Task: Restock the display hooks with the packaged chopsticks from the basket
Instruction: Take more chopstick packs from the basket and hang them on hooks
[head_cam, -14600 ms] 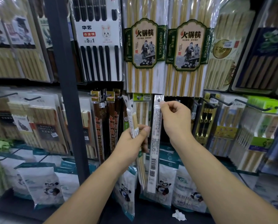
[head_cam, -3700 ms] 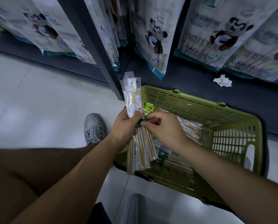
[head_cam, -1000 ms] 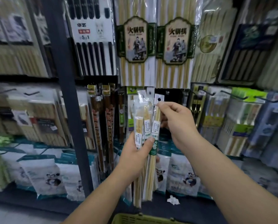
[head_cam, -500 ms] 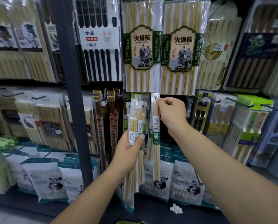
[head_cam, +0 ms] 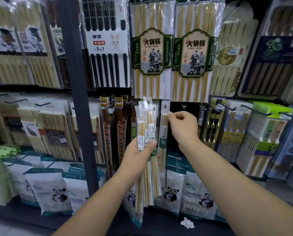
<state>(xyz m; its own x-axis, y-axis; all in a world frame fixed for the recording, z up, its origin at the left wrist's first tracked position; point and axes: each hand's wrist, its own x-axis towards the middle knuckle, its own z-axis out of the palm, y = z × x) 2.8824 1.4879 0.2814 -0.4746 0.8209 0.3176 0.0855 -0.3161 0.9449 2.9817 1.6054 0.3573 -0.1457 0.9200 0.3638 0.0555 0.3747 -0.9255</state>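
**A:** From the head camera, what is the person holding?

**B:** The left hand (head_cam: 139,155) is gripping a bunch of packs (head_cam: 146,132) around the middle, with the thumb pressing on the front. They are standing upright in front of the shelf, just under two big packs (head_cam: 152,53).

**A:** What are they looking like?

**B:** They are long, thin sleeves of shiny, see-through plastic. Pale yellow wooden sticks are showing inside, straight and smooth. Small white stickers are sitting on the fronts, and the flat tops are showing little holes.

**A:** How many?

**B:** I am counting three tops. More may be hiding behind, I cannot tell.

**A:** And the other hand?

**B:** The right hand (head_cam: 183,128) is curling its fingers and pinching the top edge of a single pack (head_cam: 163,133), just right of the bunch. That pack is hanging straight down and wearing a green band. I cannot tell if its hole is sitting on a hook. The two hands are staying apart, not touching.

**A:** What is around them?

**B:** The two big packs are wearing green labels and hanging side by side. One pack of six black chopsticks (head_cam: 108,70) is hanging to their left. Black wire hooks (head_cam: 256,110) are sticking out on the right. Soft panda bags (head_cam: 57,193) are hanging low down. One crumpled white paper (head_cam: 187,223) is lying on the dark bottom shelf.
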